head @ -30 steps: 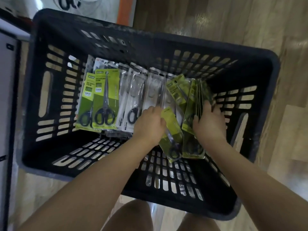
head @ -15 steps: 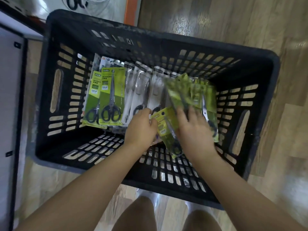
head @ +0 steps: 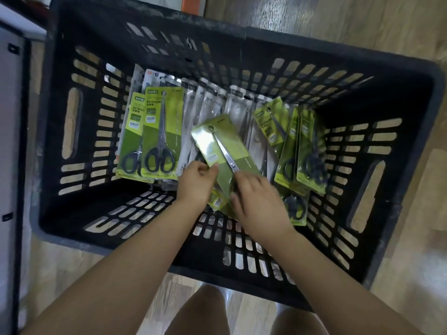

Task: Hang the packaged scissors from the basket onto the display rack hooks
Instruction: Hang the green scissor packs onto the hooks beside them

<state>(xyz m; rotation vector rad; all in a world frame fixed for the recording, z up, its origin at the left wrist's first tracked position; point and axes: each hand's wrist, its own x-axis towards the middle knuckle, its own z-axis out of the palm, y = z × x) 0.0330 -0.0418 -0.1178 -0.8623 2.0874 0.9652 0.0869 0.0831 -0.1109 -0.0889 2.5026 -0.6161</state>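
Right now both hands are down in the black basket point(head: 411, 97), working one green scissors pack point(head: 223, 151). Landmark = basket; all positions relative to it.

- Left hand point(head: 196, 182): fingers curled on the pack's lower left edge, thumb on top. Gripping.
- Right hand point(head: 256, 204): laid over the pack's lower end, covering the scissor handles. Fingers bent over the card; looks like a hold, though the underside is hidden.
- Held pack: middle of the basket, raised above the others, tilted, hang-hole end pointing to the far wall. My guess is it's held by the bottom so the hole end stays free for a hook.
- Two green packs point(head: 154, 134) lean near the basket's left wall, face up, handles toward the near wall.
- Grey-white packs point(head: 212, 105) stand in a row along the far wall, between the green groups.
- More green packs point(head: 302, 151) stand on edge toward the right wall, just beside the right hand.

Display rack is not in view. Judgement: pick stage, nothing hung from this grab yet. Basket sits on a wood floor point(head: 362, 22).
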